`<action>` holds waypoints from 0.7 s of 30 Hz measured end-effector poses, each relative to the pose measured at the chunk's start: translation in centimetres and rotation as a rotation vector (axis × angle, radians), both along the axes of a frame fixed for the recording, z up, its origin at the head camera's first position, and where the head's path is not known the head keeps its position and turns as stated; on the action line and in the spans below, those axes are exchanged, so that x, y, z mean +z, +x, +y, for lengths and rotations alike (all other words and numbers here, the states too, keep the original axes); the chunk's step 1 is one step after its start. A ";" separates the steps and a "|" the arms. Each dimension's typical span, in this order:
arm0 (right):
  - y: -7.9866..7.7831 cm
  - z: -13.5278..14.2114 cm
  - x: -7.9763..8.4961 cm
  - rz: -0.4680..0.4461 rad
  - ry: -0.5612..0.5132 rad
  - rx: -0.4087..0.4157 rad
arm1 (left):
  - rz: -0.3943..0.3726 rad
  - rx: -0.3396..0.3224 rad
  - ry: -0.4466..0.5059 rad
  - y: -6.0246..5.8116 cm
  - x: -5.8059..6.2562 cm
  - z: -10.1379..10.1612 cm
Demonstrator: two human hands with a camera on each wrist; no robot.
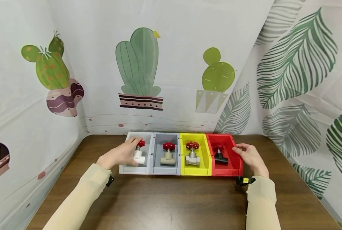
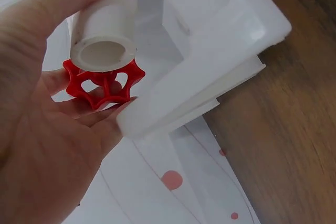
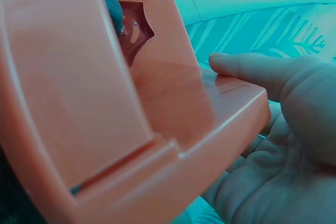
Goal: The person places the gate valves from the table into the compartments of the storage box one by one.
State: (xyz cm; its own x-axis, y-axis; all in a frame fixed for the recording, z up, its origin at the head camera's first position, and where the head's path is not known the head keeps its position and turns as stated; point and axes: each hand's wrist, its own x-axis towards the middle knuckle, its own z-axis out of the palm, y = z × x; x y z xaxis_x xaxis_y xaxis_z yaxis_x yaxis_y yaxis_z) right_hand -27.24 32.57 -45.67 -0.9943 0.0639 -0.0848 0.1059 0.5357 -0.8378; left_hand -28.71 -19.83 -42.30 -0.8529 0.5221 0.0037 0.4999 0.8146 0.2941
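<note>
My left hand (image 1: pixel 120 155) reaches into the white bin (image 1: pixel 135 171) at the row's left end and grips a white valve (image 1: pixel 140 159). In the left wrist view, the thumb lies over the valve's white body (image 2: pixel 105 30), and the fingers pass behind its red handwheel (image 2: pixel 105 85). My right hand (image 1: pixel 250 156) pinches the right wall of the red bin (image 1: pixel 226 173), with the thumb on the inner side and the other fingers outside, partly hidden. Inside that bin lies a black valve (image 1: pixel 221 158) with a red handwheel.
Between them, a grey bin (image 1: pixel 165 171) holds a beige valve (image 1: pixel 168 158), and a yellow bin (image 1: pixel 196 172) holds a metal valve (image 1: pixel 192 158). All bins stand side by side on the brown table (image 1: pixel 171 201), near the printed curtain (image 1: pixel 179 80) behind it.
</note>
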 end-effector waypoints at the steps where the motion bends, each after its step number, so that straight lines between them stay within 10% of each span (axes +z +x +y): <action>1: 0.0 0.0 0.0 0.002 0.002 0.001 | -0.013 0.004 -0.005 -0.1 -0.1 0.1; 21: -0.1 0.1 -0.1 0.003 0.020 -0.002 | -0.060 0.016 -0.123 -2.3 -1.8 1.6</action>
